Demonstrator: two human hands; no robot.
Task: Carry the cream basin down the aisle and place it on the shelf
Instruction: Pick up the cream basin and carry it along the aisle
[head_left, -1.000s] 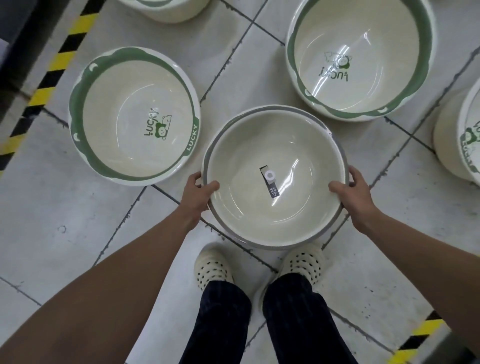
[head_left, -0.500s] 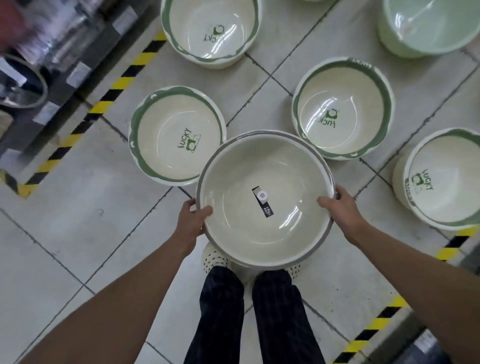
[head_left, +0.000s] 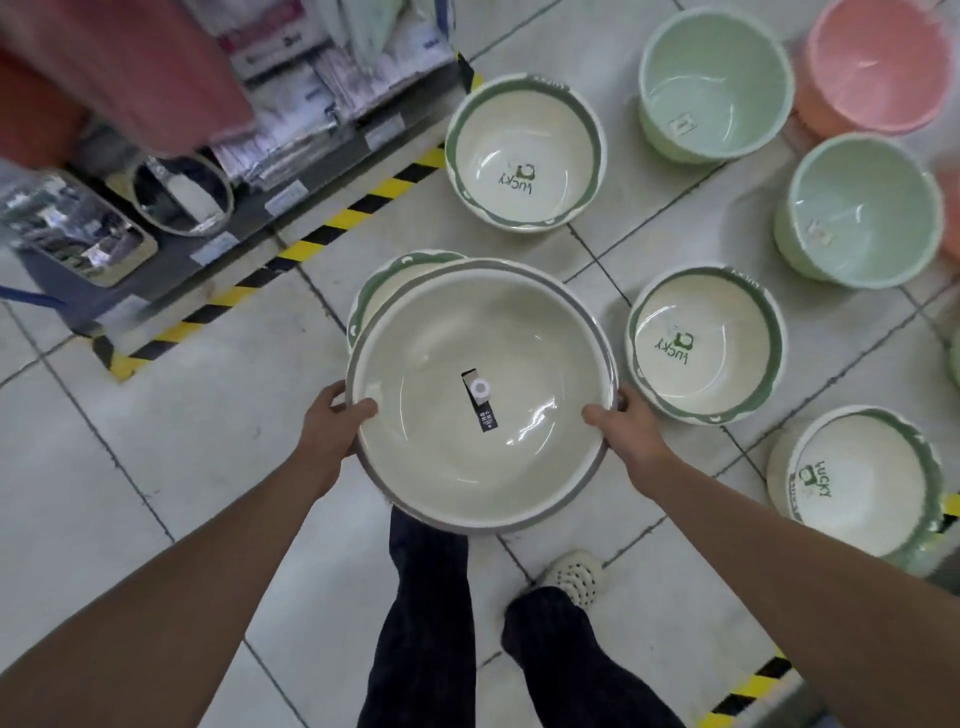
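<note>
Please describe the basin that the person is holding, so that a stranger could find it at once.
Above the tiled floor, between left hand and right hand, is the cream basin. Only it has a grey rim and a black label inside; neighbours have green rims.

A green-rimmed basin (head_left: 370, 291) is largely covered by the cream basin (head_left: 483, 447), so that only its far-left rim is seen. The shelf goods (head_left: 291, 104) at upper left are smeared by motion blur, and their labels cannot be read. The pink basin (head_left: 878, 62) is cut off by the top edge, and the print on the black label (head_left: 480, 402) is too small to be read.
</note>
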